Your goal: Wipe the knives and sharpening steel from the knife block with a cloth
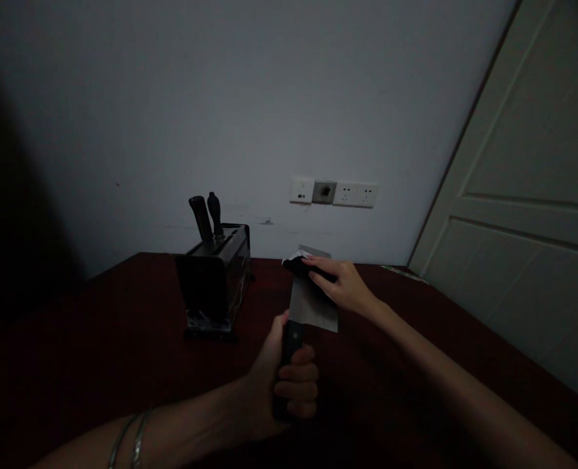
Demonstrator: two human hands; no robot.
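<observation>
My left hand [289,378] is wrapped round the black handle of a cleaver [311,306], whose broad grey blade points away from me above the table. With fingers closed on it, my right hand [340,280] presses a dark cloth with a pale edge [296,264] against the far half of the blade. Part of the blade is hidden behind the cloth and the right hand. To the left stands a black knife block [215,280] with two dark knife handles [205,218] sticking up from its top.
The dark red table [152,365] meets a pale wall [269,98] at the back. Sockets and switches [335,193] are set in that wall. A panelled white door [528,195] rises at the right, near a thin flat strip [403,273] on the table's far edge.
</observation>
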